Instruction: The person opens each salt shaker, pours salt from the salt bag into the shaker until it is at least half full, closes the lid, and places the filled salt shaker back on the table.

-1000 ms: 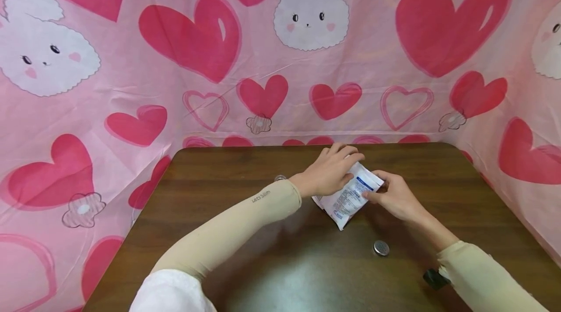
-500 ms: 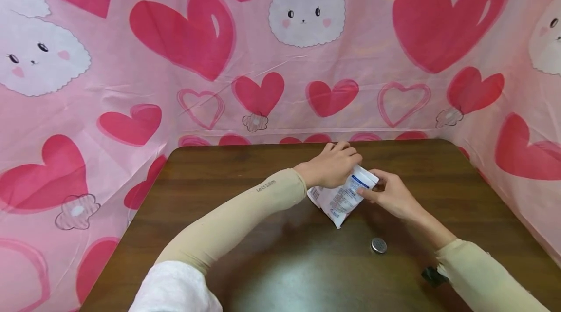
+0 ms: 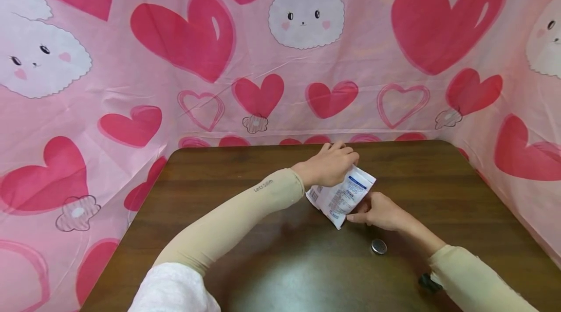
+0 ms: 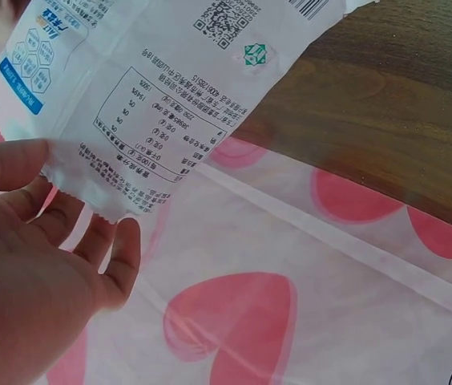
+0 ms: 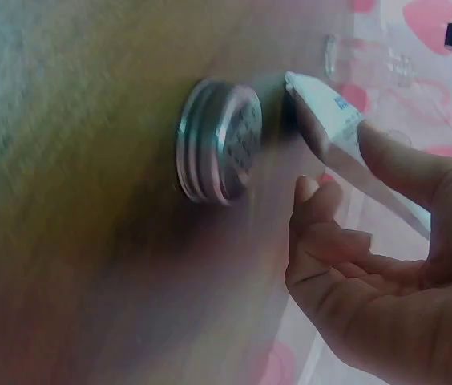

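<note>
While the left hand pinches the upper left edge of a white food sachet, thumb on one side and fingers on the other, the right hand lies at the sachet's lower right edge, its thumb spread from its bent fingers and gripping nothing. Whether the right thumb touches the wrapper or lies just beside it cannot be told. Note the change: half a second ago the right hand held the sachet's upper right corner; now it is beside the lower corner, and the left hand alone appears to keep the hold. For the work in hand, this suggests a shift of grip rather than a finished step; no tear can be made out. The sachet is tilted over the wooden table, one corner toward the person. A face turned to the left wrist camera bears a nutrition panel and a QR code. Near the sachet, on its near right side, lies a perforated metal lid, holes upward. Beyond the sachet, in the right wrist view, is a clear jar. Farthest out, behind the sachet, hangs a pink heart-and-rabbit cloth.
</note>
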Demonstrator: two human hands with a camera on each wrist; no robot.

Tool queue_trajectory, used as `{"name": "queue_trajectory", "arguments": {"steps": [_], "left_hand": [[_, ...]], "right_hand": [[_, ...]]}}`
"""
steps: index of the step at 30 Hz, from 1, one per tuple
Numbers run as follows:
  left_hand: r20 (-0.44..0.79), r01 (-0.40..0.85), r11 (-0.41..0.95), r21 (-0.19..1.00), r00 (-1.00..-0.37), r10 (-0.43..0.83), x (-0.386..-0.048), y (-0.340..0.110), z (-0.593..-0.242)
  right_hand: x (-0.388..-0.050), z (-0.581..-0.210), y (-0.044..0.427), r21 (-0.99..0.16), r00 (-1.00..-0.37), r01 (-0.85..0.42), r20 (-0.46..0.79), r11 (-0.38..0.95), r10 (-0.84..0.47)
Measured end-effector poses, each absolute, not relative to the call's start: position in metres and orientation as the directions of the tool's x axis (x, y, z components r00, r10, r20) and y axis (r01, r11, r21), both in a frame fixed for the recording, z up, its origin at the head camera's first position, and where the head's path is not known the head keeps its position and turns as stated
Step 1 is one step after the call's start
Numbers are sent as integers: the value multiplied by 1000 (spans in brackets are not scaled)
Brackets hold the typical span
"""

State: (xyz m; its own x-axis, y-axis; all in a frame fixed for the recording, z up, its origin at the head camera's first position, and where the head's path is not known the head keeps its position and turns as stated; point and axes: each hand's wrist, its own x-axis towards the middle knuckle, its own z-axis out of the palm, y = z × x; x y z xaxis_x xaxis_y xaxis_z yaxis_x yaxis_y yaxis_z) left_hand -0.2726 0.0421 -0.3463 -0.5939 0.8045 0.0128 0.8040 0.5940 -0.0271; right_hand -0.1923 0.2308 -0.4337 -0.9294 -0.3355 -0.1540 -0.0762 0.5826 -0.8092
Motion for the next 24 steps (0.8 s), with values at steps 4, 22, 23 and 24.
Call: {"name": "queue_trajectory", "arguments": {"steps": [4, 22, 23, 24], "left_hand": [[10, 796, 606, -9, -605, 796, -272, 42, -346], [5, 783, 622, 3, -622, 783, -271, 45, -342], [3, 782, 623, 3, -623, 782, -271, 44, -342], [0, 781, 624, 5, -624, 781, -271, 44, -342]], "right_hand": [[-189, -440, 225, -801, -926, -59, -180, 595, -333], [-185, -451, 204, -790, -947, -76, -134, 609, -292], [-185, -451, 204, -789, -948, -74, -134, 610, -288], [-185, -451, 204, -790, -949, -73, -133, 609, -286]]}}
